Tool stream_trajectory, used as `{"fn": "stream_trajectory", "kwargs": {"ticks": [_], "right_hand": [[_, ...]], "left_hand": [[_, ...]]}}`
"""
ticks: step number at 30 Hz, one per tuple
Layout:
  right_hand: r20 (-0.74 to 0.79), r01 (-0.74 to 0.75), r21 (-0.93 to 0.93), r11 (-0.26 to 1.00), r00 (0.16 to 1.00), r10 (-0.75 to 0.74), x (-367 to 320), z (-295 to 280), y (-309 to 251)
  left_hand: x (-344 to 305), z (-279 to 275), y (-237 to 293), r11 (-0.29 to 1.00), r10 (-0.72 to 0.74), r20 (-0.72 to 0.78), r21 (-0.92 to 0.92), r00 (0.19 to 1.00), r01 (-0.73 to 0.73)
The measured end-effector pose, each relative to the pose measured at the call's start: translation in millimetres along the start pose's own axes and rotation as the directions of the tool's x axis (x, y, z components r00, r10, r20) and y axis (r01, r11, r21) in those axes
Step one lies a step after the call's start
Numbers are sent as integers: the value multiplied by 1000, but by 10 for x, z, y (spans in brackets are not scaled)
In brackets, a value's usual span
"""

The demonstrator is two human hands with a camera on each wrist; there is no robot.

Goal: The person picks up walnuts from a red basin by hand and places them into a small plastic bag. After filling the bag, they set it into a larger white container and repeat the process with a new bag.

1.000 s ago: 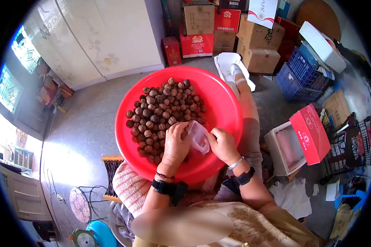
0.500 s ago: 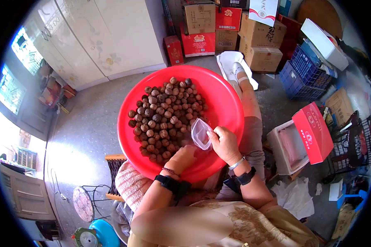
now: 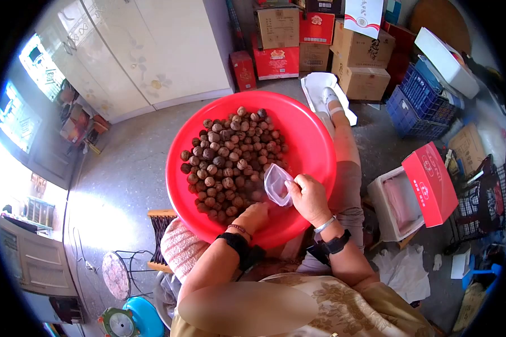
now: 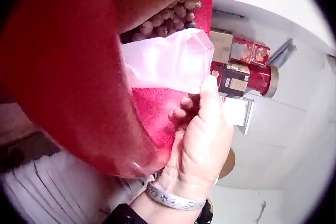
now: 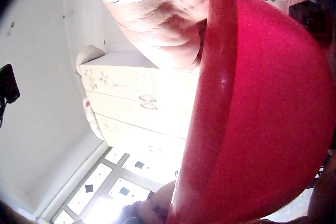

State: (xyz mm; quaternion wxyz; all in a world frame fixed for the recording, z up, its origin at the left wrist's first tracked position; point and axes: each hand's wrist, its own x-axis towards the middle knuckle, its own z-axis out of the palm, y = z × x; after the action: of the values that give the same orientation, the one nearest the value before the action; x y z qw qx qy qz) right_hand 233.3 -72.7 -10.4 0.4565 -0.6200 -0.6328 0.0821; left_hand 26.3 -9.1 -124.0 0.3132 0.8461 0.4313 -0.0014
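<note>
A wide red basin [image 3: 312,140] sits before the person, with a heap of brown walnuts [image 3: 230,151] on its left side. Between finger and thumb, my right hand [image 3: 310,197] pinches the edge of a small clear plastic bag [image 3: 276,182], its mouth spread wide over the basin. In the left wrist view the bag [image 4: 168,58] hangs sideways from the thumb [image 4: 209,95], pale and see-through. My left hand [image 3: 253,216] reaches low inside the basin at the near edge of the walnuts, below the bag. Its fingers are blurred and mostly hidden, so I cannot tell whether they hold a walnut.
A box with a red lid [image 3: 430,182] stands open on the right, near a crumpled white plastic sheet [image 3: 402,269]. Stacked cartons [image 3: 365,81] and blue crates [image 3: 416,106] line the back. Left of the basin are a wooden stool [image 3: 160,238] and a round-topped stand [image 3: 116,275].
My left hand has left the bag and moved down into the basin by the walnuts. The right hand keeps its pinch on the bag, whose mouth is now spread wider.
</note>
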Motion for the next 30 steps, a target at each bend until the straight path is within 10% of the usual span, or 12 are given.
{"fn": "stream_trajectory", "kwargs": {"ticks": [20, 25, 30], "right_hand": [[28, -2, -59, 998, 1000, 4, 4, -3, -24], [77, -26, -94, 995, 997, 33, -3, 4, -10], [77, -33, -117, 993, 996, 42, 3, 2, -32]], "left_hand": [[-133, -391, 283, 983, -123, 69, 145, 990, 112], [-95, -609, 370, 915, -388, -159, -182, 908, 360], [-139, -786, 498, 828, -483, -448, -514, 752, 225]]}}
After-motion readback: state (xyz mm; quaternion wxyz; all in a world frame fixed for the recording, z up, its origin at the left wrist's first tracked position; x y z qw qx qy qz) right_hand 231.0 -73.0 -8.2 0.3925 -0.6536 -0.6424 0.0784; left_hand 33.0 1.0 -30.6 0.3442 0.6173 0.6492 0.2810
